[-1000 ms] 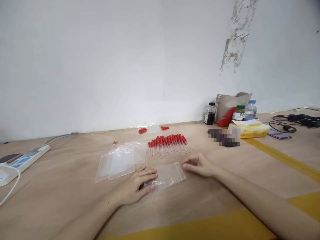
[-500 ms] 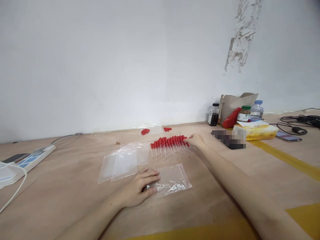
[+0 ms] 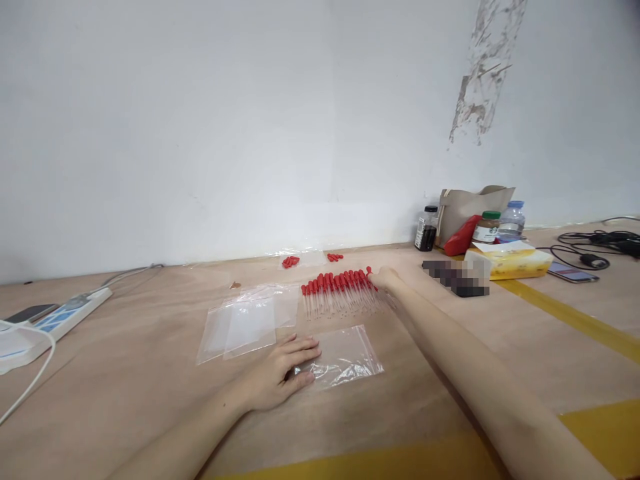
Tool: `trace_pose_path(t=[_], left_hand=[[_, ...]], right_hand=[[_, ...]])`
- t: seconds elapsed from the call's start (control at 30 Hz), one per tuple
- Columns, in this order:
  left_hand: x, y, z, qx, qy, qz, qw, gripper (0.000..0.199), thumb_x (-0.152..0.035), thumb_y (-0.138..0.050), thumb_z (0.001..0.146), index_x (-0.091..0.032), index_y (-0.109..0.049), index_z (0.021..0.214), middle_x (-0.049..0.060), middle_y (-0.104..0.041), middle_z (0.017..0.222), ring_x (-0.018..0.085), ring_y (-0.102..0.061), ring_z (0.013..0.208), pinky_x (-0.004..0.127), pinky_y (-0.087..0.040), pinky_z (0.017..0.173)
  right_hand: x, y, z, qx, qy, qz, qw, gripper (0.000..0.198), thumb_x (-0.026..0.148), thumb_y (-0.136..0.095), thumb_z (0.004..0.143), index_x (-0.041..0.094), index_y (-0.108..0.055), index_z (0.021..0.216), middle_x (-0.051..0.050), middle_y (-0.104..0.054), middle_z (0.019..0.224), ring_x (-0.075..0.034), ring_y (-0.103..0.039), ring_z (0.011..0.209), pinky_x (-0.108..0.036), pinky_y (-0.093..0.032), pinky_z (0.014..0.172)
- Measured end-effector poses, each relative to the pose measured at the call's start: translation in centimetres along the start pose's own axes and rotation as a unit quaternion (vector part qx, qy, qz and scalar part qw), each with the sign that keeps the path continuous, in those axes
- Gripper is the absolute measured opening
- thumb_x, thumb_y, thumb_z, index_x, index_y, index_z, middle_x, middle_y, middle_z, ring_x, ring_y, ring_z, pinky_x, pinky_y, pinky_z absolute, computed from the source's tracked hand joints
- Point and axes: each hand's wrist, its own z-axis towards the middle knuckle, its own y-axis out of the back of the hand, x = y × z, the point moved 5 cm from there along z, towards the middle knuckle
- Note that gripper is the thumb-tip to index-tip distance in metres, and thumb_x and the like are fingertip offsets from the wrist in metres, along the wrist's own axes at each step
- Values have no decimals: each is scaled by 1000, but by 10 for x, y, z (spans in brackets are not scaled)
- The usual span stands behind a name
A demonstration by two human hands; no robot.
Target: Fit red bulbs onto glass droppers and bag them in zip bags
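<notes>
Droppers with red rubber bulbs and thin clear tubes lie side by side in a row (image 3: 337, 283) on the wooden table. At the row's right end is my right hand (image 3: 386, 280), its fingers closed around the bulb of the last dropper; the fingertips are partly hidden. My left hand (image 3: 287, 370) lies flat with fingers spread on the left edge of a clear zip bag (image 3: 345, 353). Left of the droppers, several flat clear bags (image 3: 250, 323) overlap each other.
Loose red bulbs lie in two small piles (image 3: 291, 262) near the wall. A power strip (image 3: 60, 327) is at the left. To the right are a phone (image 3: 473, 288), a tissue pack (image 3: 520, 262), a dark bottle (image 3: 427, 230), a jar (image 3: 487, 228) and black cables (image 3: 595, 240).
My right hand has shifted very slightly at the right end of the row, and the end bulb shows a little more. My left hand stays on the zip bag.
</notes>
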Motion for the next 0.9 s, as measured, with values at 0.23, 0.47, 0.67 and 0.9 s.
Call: trace_pose_path(t=[0.23,0.47,0.67,0.9], left_hand=[[-1,0,0,-2,-2,2,1000,40,-40,-39,89,-28,-41,128,3,-42,134,20,-35,125,43,-24,105],[2,-1,0,-15,8,-5,1000,44,-39,-41,88,-28,-37,130,2,-42,133,20,-35,124,43,-24,105],[1,3,0,-36,13,-26,999,40,-36,-39,89,-29,-38,129,2,-38,136,21,-30,127,42,-27,104],[7,2,-8,-39,23,-23,999,45,-40,-48,84,-27,-42,126,5,-38,134,24,-35,122,41,-32,101]], right_hand=[[-17,19,-7,7,-48,120,992,25,31,-51,73,16,-48,54,-3,-48,45,-14,-50,47,-24,-34,45],[-13,28,-49,29,-3,283,959,11,27,-47,77,17,-45,78,4,-48,52,-6,-39,40,-18,-32,41],[-17,8,-106,101,1,465,879,73,23,-63,62,22,-20,122,10,-49,53,-9,-48,42,-18,-38,39],[-25,2,-126,37,-20,505,862,60,28,-66,62,25,-26,106,8,-53,59,-11,-57,48,-24,-48,47]])
